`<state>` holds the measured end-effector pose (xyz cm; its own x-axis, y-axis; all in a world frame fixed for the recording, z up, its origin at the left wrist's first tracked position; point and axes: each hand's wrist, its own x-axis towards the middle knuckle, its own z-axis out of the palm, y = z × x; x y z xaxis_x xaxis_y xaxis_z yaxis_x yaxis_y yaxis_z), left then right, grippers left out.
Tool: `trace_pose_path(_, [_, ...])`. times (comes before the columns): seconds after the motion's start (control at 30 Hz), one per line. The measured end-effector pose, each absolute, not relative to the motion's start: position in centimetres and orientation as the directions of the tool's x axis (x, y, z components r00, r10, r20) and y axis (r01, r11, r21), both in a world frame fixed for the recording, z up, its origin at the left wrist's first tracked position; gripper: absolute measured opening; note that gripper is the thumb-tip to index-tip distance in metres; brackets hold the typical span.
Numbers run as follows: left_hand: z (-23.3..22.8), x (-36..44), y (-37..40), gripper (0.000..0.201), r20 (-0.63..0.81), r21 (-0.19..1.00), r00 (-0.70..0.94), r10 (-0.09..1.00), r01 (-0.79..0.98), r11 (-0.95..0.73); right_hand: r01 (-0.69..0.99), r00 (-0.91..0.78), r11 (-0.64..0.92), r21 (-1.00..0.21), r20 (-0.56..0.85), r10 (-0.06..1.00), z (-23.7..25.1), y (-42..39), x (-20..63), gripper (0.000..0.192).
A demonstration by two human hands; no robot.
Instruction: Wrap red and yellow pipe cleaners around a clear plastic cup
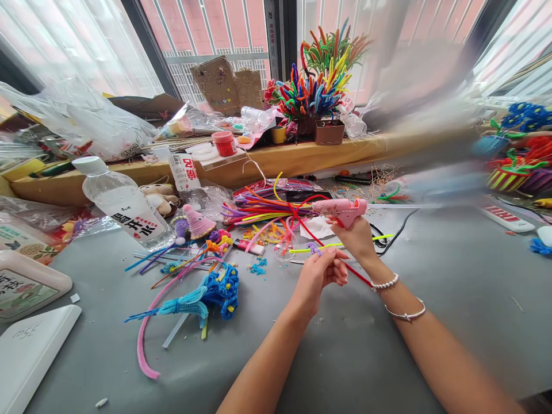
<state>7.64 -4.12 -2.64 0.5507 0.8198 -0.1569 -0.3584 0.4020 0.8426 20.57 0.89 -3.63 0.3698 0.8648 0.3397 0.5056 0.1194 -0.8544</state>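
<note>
Gluing step: your right hand [356, 236] is closed round the pink glue gun [340, 208], nozzle aimed left, while your left hand [317, 276] pinches a small purple pipe-cleaner piece [314, 248] just beneath it at near centre of the grey table [452, 287]; next likely needs nozzle-to-piece contact.

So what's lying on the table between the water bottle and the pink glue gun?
In the head view, a small pink knitted hat and a fan of coloured pipe cleaners lie between the water bottle and the pink glue gun.
</note>
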Motion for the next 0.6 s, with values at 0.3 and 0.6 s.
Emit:
trace_pose_path(0.3, [-2.49, 7.65, -4.14, 0.031, -0.17, 0.845, 0.553, 0.815, -0.343, 0.409, 0.543, 0.405, 0.098, -0.834, 0.363, 0.839, -3.77, 1.28, 20.78, 0.025])
trace_pose_path(0.6, [-2.6, 7.73, -4.19, 0.032, -0.157, 0.847, 0.549, 0.821, -0.353, 0.398, 0.624, 0.359, 0.114, -0.773, 0.414, 0.837, -3.74, 0.88, 20.34, 0.03])
